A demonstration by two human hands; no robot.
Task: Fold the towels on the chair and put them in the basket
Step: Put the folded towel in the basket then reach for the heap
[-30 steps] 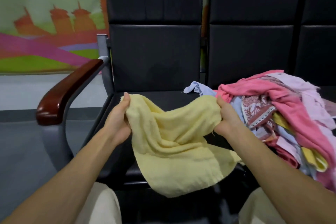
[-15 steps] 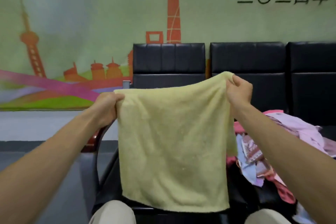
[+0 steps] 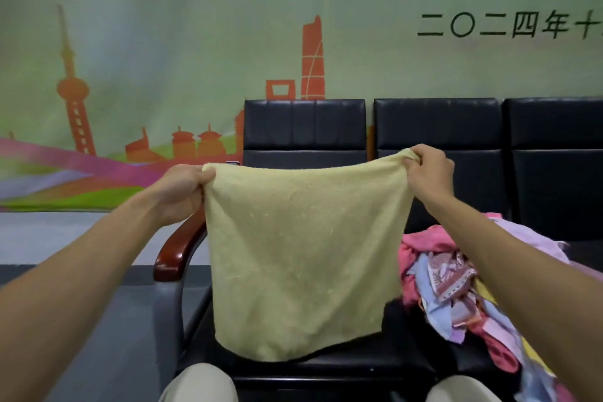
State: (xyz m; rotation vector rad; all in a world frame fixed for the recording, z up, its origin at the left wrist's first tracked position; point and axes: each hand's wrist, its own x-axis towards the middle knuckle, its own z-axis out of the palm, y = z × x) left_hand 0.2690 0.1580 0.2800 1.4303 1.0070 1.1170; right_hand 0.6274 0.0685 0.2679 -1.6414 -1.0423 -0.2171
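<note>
A pale yellow towel (image 3: 303,258) hangs spread out flat in the air over the seat of a black chair (image 3: 303,127). My left hand (image 3: 182,189) grips its upper left corner and my right hand (image 3: 427,173) pinches its upper right corner. The towel's lower edge hangs just above the seat's front. A heap of unfolded towels (image 3: 453,281) in pink, lilac, blue and patterned cloth lies on the neighbouring seat to the right, partly behind my right forearm. No basket is in view.
The chair has a brown wooden armrest (image 3: 176,248) on its left side. More black chairs (image 3: 551,153) stand in a row to the right. A painted wall (image 3: 163,59) rises behind them, and grey floor (image 3: 107,320) lies to the left. My knees show at the bottom edge.
Both hands raised the yellow towel from a crumpled bunch near the seat and pulled it wide and flat. The view tilted upward, showing more wall.
</note>
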